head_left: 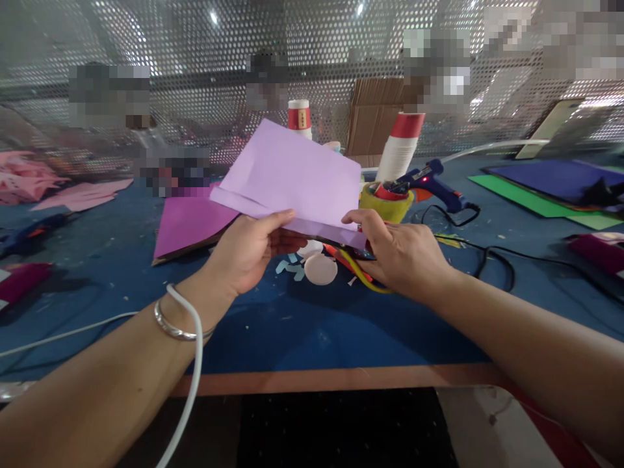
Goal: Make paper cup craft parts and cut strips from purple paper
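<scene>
A light purple sheet of paper (302, 172) is raised above the table, with a narrow strip along its near edge set off by a crease or cut. My left hand (251, 250) pinches that near edge, thumb on top and fingers underneath. At the right corner, my right hand (402, 250) has its fingers curled around the paper. Below it shows a dark object with an orange part and a yellow curved piece (368, 279); its kind is partly hidden. Under the paper lie a pale round disc (320, 269) and light blue paper scraps (291, 266).
A blue glue gun (436, 185) rests on a yellow container (387, 207). Stacked paper cups (402, 146) stand behind. Magenta card (188, 224) lies left; blue and green sheets (517, 195) lie right. A black cord (531, 255) crosses the blue table (312, 338).
</scene>
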Available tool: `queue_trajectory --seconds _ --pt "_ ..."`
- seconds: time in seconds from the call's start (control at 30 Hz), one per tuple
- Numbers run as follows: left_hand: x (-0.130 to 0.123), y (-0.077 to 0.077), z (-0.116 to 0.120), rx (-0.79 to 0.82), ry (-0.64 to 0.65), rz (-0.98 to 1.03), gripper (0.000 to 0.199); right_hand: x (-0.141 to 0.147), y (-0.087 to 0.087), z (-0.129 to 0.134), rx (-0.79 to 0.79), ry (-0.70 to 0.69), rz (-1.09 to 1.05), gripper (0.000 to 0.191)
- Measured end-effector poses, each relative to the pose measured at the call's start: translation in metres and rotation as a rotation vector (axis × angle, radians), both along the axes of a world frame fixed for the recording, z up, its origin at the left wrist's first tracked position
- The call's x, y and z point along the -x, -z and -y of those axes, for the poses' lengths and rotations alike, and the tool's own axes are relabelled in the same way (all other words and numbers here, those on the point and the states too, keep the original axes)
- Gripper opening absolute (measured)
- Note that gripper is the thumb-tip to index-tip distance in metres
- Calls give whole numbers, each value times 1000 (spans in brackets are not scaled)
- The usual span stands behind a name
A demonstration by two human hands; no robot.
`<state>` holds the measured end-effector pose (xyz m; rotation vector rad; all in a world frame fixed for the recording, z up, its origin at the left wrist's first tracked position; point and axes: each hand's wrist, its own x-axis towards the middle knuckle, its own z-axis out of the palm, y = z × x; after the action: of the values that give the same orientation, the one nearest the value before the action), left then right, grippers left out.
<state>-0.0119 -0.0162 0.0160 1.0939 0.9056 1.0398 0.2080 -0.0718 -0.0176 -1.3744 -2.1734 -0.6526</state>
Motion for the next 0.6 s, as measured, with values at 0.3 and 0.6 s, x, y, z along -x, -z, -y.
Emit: queue_trajectory --seconds 0.3,0.6 --pt "-1 -2 2 1 -4 2 4 -1 1 -1 -6 -13 14 39" --pt "-3 -1 1 -30 -33 -20 4 4 -1 1 -8 -18 -20 46"
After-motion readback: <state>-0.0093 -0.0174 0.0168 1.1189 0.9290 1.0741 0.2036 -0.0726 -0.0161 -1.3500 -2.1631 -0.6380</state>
